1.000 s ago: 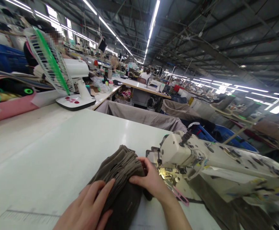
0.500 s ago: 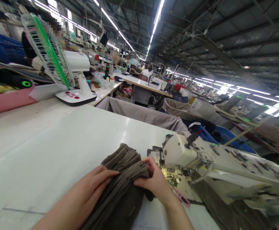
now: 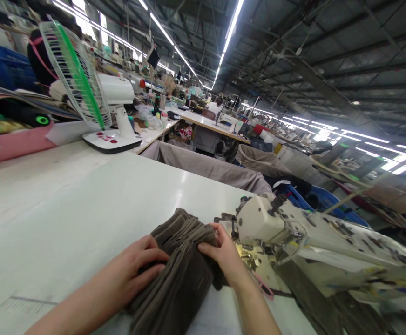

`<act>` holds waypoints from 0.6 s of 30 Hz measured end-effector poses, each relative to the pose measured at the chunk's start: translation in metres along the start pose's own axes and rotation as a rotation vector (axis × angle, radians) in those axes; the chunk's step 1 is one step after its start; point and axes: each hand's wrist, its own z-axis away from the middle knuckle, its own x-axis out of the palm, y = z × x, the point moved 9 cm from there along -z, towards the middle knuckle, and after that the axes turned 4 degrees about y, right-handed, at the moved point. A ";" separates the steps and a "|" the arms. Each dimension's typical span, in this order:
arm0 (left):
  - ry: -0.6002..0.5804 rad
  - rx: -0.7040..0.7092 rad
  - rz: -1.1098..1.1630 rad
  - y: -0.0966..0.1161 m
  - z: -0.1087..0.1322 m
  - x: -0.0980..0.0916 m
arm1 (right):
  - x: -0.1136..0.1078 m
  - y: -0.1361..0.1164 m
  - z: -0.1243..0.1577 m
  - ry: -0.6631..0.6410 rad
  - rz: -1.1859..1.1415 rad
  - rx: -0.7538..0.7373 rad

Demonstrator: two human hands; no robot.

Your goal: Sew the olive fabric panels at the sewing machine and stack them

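A thick bundle of dark olive-brown fabric point(image 3: 185, 274), gathered in many folded layers, lies on the pale table point(image 3: 94, 223) in front of me. My left hand point(image 3: 143, 263) rests against its left side, with bent fingers gripping the folds. On the upper right edge, my right hand point(image 3: 220, 253) pinches layers between thumb and fingers. Just right of that hand stands a cream sewing machine point(image 3: 269, 218), its metal plate point(image 3: 255, 258) close to the fabric. Another brown fabric piece point(image 3: 304, 284) lies under the machine's arm.
A white fan point(image 3: 115, 111) with a green stripe stands at the back left. Beyond the table edge hangs a grey cloth-lined bin point(image 3: 206, 167). Blue crates point(image 3: 332, 200) lie behind the machine. Pink-handled snips point(image 3: 264, 286) rest beside the machine plate. A person point(image 3: 214, 107) sits far off.
My left hand has shifted slightly left and its fingers are more bent. The right hand has moved a little up along the fabric edge, and the folds have shifted.
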 end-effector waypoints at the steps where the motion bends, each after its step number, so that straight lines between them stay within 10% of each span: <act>1: 0.003 -0.012 0.004 -0.002 0.000 0.000 | 0.000 0.002 -0.003 0.009 0.034 -0.015; 9: 0.172 -0.156 -0.113 -0.003 0.003 -0.003 | -0.005 -0.006 -0.013 0.082 0.416 -0.118; 18: 0.061 -0.216 -0.205 -0.014 -0.015 0.003 | 0.014 -0.008 -0.022 -0.092 0.411 0.013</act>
